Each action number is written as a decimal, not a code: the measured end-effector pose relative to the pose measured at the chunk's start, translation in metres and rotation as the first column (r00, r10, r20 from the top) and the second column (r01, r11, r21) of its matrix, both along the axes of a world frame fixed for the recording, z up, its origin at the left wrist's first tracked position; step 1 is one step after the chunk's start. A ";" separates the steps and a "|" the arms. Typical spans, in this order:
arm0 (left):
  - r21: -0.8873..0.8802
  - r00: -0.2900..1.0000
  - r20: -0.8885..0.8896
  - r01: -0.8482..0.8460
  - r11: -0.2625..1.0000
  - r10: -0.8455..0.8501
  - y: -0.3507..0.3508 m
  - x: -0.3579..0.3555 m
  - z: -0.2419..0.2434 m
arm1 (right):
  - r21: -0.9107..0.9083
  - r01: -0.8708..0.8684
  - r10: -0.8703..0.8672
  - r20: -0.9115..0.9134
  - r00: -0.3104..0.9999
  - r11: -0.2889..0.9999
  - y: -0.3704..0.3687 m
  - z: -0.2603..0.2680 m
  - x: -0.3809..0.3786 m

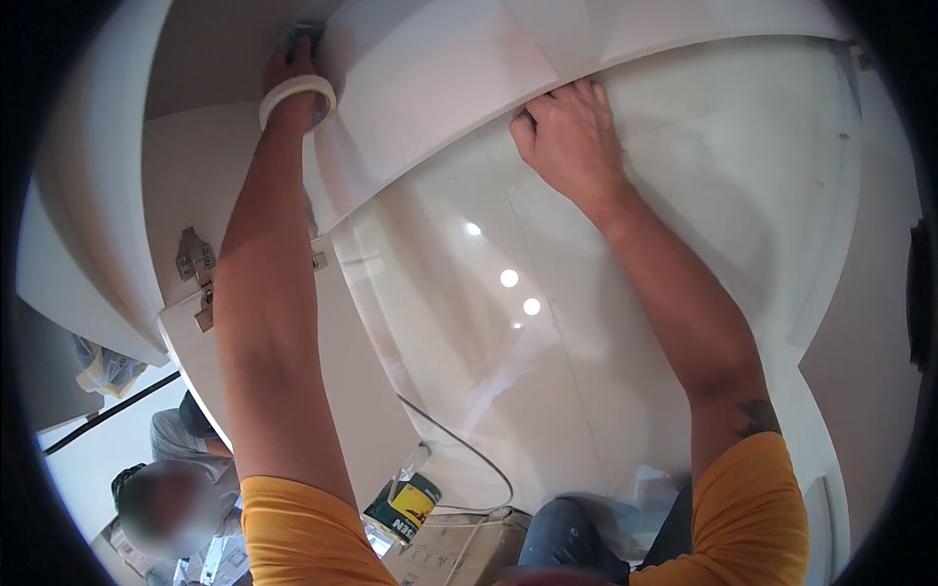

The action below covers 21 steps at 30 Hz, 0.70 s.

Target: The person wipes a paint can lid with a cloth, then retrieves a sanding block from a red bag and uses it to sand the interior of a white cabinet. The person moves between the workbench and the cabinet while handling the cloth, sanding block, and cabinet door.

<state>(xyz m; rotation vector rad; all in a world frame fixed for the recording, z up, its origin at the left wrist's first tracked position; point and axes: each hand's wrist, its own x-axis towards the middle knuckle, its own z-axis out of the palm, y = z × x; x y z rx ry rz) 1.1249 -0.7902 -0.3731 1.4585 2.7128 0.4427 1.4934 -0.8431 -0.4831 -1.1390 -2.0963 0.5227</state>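
Note:
My left hand [294, 69] reaches up inside a white cabinet, its fingers at a small dark item [305, 31] that I cannot make out; whether they grip it is unclear. Around my left wrist hangs a roll of masking tape [267, 110]. My right hand [571, 135] has its fingers curled at the front edge of a white shelf panel [440, 95]; the fingertips are partly hidden, so I cannot tell if it holds anything. Left of my left forearm, a metal cabinet hinge [194, 253] joins an open white door [352, 351] to the cabinet wall.
A green and yellow can [404, 507] stands by a cardboard box [447, 549] near my knees. A grey cable [469, 438] loops above the box. Another person [212, 476] is at the lower left, behind the door. Glossy pale tiles [542, 351] reflect lights.

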 end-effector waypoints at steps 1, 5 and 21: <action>-0.003 0.999 -0.041 0.008 1.000 -0.008 0.006 -0.003 -0.003 | 0.004 0.000 0.000 -0.001 1.000 1.000 0.000 0.000 0.000; 0.046 0.997 -0.074 -0.020 0.999 0.024 0.023 -0.008 -0.011 | 0.028 -0.006 0.007 -0.034 0.999 1.000 0.002 0.000 -0.001; 0.249 0.942 -0.312 0.204 0.947 -0.121 0.040 -0.021 -0.037 | -0.096 -0.085 0.090 0.047 0.995 0.992 0.000 0.007 0.002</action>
